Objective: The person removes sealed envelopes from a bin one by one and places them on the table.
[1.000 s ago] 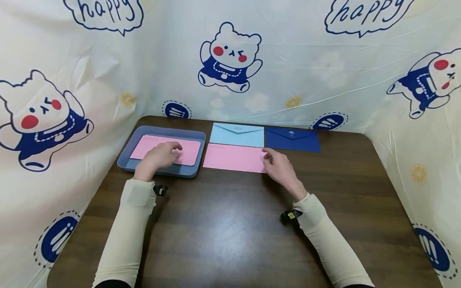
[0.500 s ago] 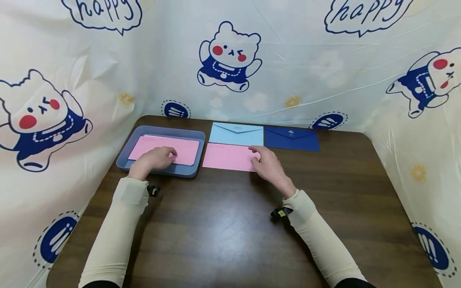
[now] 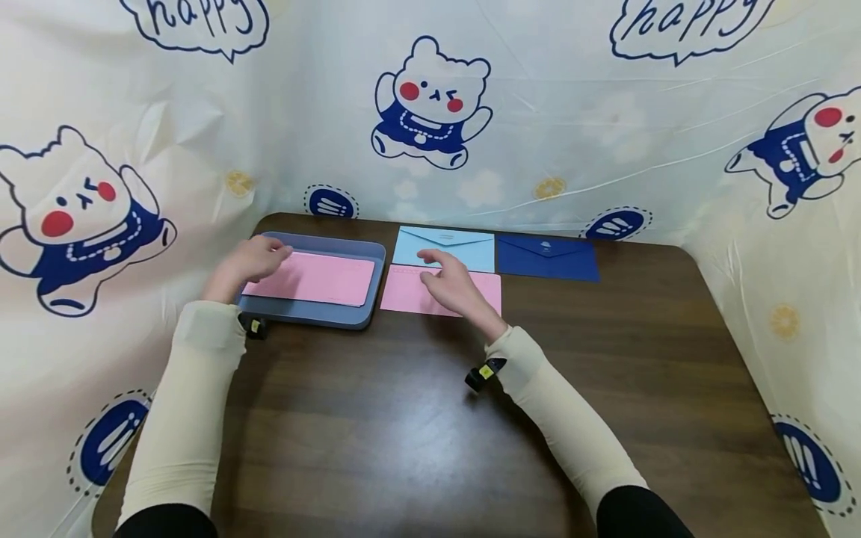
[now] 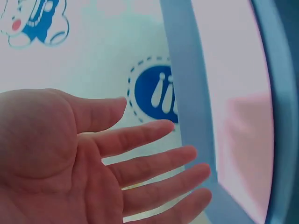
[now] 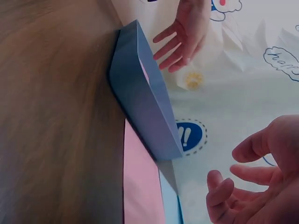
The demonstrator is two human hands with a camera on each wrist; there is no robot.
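Note:
My left hand [image 3: 252, 259] hovers over the left end of a blue-grey tray [image 3: 323, 317], its fingers spread with nothing in them, as the left wrist view shows. Inside the tray lies a pink envelope [image 3: 329, 278], partly covered by that hand in the head view. My right hand [image 3: 452, 285] is above a second pink envelope [image 3: 403, 291] on the table, right of the tray. Its fingers are loosely bent and hold nothing; the right wrist view shows it raised off the table. Behind it lies a light blue envelope [image 3: 471, 250], flap side up.
A dark blue envelope [image 3: 548, 258] lies to the right of the light blue one, near the back edge of the brown wooden table [image 3: 403, 418]. A printed curtain [image 3: 572, 112] with bear drawings hangs around the back and sides.
My left hand has lifted from the pink envelope in the tray and moved left to the tray's end. My right hand has moved left and up across the other pink envelope.

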